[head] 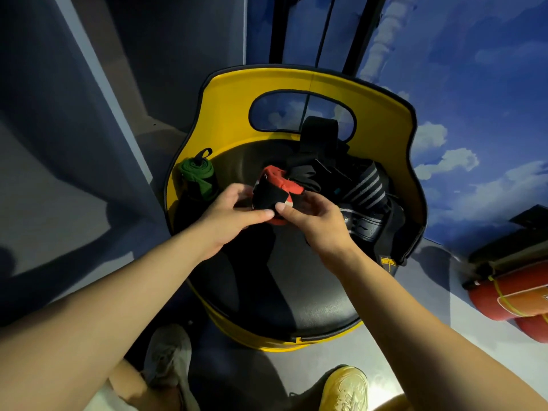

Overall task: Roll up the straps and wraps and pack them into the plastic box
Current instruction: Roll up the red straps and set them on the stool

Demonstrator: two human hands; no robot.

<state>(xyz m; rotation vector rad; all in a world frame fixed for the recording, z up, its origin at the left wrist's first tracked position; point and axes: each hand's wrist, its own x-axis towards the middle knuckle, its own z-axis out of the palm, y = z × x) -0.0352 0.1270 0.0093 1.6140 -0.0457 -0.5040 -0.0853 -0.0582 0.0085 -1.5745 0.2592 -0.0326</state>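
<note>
A red and black wrap is held above a yellow and black seat. My left hand pinches its black flap from the left, and my right hand grips its lower right side. A rolled green and black wrap lies at the seat's left edge. A pile of loose black and grey-striped straps lies at the seat's right and back. No plastic box is in view.
The yellow seat back with a cut-out stands behind the pile. A dark frame and cable rise behind it. Red padded gear lies on the floor at the right. My shoes are by the seat's front.
</note>
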